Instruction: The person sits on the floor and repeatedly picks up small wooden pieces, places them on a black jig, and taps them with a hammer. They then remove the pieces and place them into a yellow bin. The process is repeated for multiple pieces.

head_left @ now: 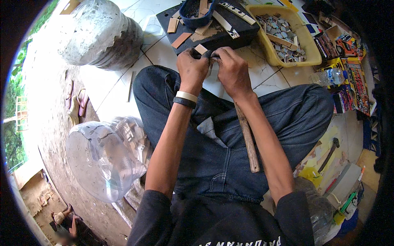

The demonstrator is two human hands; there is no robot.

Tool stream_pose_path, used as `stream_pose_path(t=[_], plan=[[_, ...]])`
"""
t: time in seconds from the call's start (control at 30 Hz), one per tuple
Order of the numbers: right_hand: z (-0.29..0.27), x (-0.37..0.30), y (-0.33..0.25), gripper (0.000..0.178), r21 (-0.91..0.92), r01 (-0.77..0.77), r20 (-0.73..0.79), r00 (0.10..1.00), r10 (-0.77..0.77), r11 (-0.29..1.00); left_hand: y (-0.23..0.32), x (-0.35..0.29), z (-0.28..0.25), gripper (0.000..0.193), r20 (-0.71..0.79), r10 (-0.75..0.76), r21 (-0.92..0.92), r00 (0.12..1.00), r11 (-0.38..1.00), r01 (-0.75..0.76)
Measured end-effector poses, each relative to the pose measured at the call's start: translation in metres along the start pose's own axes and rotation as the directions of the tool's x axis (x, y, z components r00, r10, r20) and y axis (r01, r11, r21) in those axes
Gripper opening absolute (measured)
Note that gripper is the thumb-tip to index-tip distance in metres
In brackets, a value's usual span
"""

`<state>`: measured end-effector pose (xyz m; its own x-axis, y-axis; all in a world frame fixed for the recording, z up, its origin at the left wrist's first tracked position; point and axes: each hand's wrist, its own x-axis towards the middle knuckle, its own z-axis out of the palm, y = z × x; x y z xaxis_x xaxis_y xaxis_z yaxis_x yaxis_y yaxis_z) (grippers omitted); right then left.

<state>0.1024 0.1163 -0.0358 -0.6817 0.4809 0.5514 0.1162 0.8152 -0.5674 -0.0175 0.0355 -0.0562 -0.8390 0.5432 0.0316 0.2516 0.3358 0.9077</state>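
The bare left hand pinches a small tan rectangular piece before a black rectangular block. The bare right hand is positioned just beside it, fingers curled, grip unclear. A brown cylindrical wooden stick extends below the right wrist.

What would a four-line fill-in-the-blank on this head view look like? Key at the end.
1. A cream band and a ____ band circle the wrist of the left hand.
2. The tub heaped with small flat pieces is ____.
3. The bowl on the black block is ____.
4. The wooden stick lies closer to the person's ____ forearm.

Missing words: black; yellow; blue; right.
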Motion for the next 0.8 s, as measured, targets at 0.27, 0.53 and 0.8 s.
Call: stream_pose_path(t=[0.27,0.53,0.8], plan=[[0.004,0.0,0.006,0.021,0.036,0.046,-0.039,0.998,-0.045,0.998,0.001,-0.002,-0.003,0.025,-0.032,0.078,-0.06,0.996,0.995,-0.079],[0.0,-0.002,0.014,0.023,-0.044,0.236,-0.011,0.972,-0.237,0.971,-0.003,-0.001,0.0,0.024,-0.055,0.075,-0.121,0.996,0.989,-0.081],[0.0,0.004,0.008,0.009,0.122,-0.051,-0.022,0.998,0.055,0.991,0.005,0.003,-0.004,0.032,-0.012,0.123,0.038,0.992,0.992,-0.122]])
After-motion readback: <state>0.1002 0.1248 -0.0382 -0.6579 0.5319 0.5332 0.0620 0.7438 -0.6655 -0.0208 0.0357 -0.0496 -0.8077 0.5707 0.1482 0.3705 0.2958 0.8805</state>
